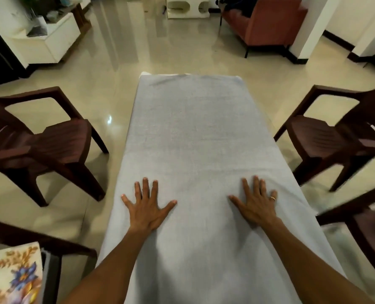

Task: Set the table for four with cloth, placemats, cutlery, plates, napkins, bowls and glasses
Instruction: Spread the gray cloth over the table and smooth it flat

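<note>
A pale grey cloth [195, 132] covers the long narrow table from its far end to the near edge and hangs over both long sides. My left hand [148, 205] lies flat on the cloth at the near left, palm down with fingers spread. My right hand [256, 204] lies flat at the near right, fingers spread, a ring on one finger. Neither hand holds anything. A few soft wrinkles show in the cloth near my right hand. A stack with a floral print [13, 275] lies on the chair at the bottom left; what it is cannot be told.
Dark brown plastic chairs stand on both sides: one at the left [42, 145], one at the bottom left [57, 244], one at the right [326, 137], one at the near right [366, 233]. Beyond are glossy floor tiles, a white cabinet [50, 42] and a red sofa [267, 25].
</note>
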